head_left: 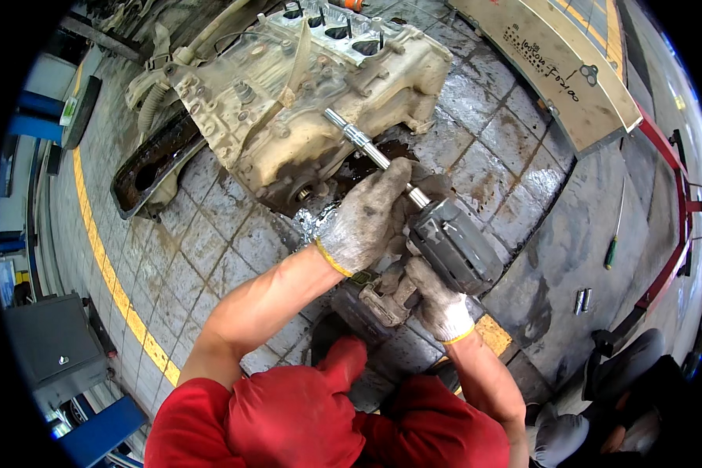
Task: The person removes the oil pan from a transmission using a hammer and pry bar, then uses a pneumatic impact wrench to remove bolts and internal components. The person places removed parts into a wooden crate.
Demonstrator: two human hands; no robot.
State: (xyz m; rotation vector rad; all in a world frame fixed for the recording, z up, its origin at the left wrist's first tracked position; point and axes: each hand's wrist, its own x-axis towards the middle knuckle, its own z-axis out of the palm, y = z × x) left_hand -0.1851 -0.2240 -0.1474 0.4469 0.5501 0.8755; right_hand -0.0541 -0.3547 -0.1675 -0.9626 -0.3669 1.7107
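A dirty beige engine block [304, 93] lies on the wet tiled floor. My left hand [364, 217], in a stained grey glove, wraps around the front of a grey power impact wrench [454, 243] where its long metal extension bar [364, 144] comes out. The bar's socket end rests against the engine's side. My right hand [438, 300], gloved too, grips the wrench's handle from below. Both forearms are bare, with red sleeves at the bottom of the view.
A dark oil pan [152, 164] lies left of the engine. A green-handled screwdriver [615, 234] and small sockets [582, 300] lie on the floor at right. A yellow line [101, 257] crosses the floor. A beige panel [561, 62], a red frame [678, 195] and another person [624, 390] are at right.
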